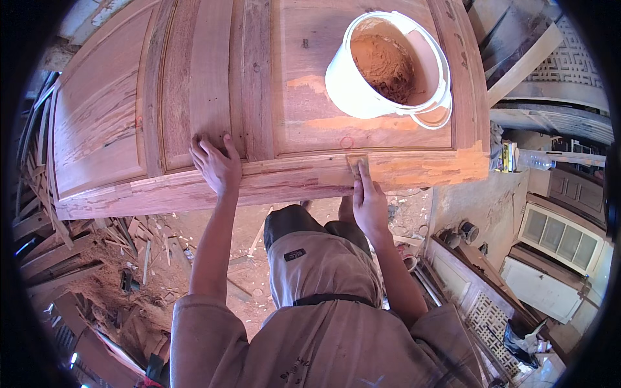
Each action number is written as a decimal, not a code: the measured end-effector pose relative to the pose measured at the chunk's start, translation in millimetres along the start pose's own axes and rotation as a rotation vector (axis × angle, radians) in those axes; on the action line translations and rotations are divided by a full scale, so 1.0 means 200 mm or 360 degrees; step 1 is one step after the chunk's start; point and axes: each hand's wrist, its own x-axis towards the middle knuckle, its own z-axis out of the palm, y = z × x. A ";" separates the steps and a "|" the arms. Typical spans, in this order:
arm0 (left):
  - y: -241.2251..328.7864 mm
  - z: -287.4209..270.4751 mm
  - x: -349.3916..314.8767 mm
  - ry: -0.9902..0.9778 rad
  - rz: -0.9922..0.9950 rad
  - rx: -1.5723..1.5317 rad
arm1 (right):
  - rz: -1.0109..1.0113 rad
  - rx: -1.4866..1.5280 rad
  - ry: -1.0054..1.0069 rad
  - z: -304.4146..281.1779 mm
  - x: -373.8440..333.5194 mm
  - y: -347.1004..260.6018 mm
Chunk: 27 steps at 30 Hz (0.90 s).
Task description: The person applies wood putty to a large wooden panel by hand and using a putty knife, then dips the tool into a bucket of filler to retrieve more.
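Observation:
A paneled wooden door point(210, 77) lies flat in front of me. On its near edge, my right hand point(370, 207) grips a small flat putty scraper point(356, 163), the blade touching the wood. Orange-brown putty point(414, 169) is smeared along that edge to the right of the scraper, with more streaks on the panel beyond. My left hand point(218, 167) rests on the door further left, fingers spread and holding nothing. A white plastic bucket point(349, 90) partly filled with orange-brown filler point(385, 61) stands on the right panel, its handle hanging down on the near side.
Wood scraps point(129, 236) and sawdust litter the floor at left. On the right are a white-framed glazed window point(561, 236), a white board point(541, 289) and a lattice panel point(488, 326). Planks point(527, 64) lean beyond the door's right end.

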 end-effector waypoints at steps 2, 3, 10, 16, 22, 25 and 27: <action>0.00 0.00 0.00 0.0027 0.0016 -0.0007 | 0.0055 0.0003 0.0075 0.03 0.00 -0.03; 0.00 0.00 0.01 0.0036 0.0026 -0.0008 | 0.0054 0.0011 0.0086 0.05 0.02 -0.04; 0.03 0.00 -0.01 0.0005 -0.0012 -0.0052 | 0.0228 -0.0271 0.0075 0.10 -0.04 -0.04; -0.01 -0.01 0.01 0.0038 -0.0010 -0.0060 | 0.0038 -0.0246 -0.0319 -0.13 -0.06 0.01; 0.01 -0.03 0.01 -0.0047 -0.0056 -0.0083 | -0.0507 -0.0278 -0.0461 -0.27 0.25 -0.18; 0.00 -0.02 0.00 -0.0035 -0.0040 -0.0060 | -0.0478 -0.0548 -0.0951 -0.30 0.35 -0.17; 0.00 -0.02 0.00 -0.0049 -0.0040 -0.0040 | -0.0565 -0.0621 -0.0953 -0.32 0.39 -0.07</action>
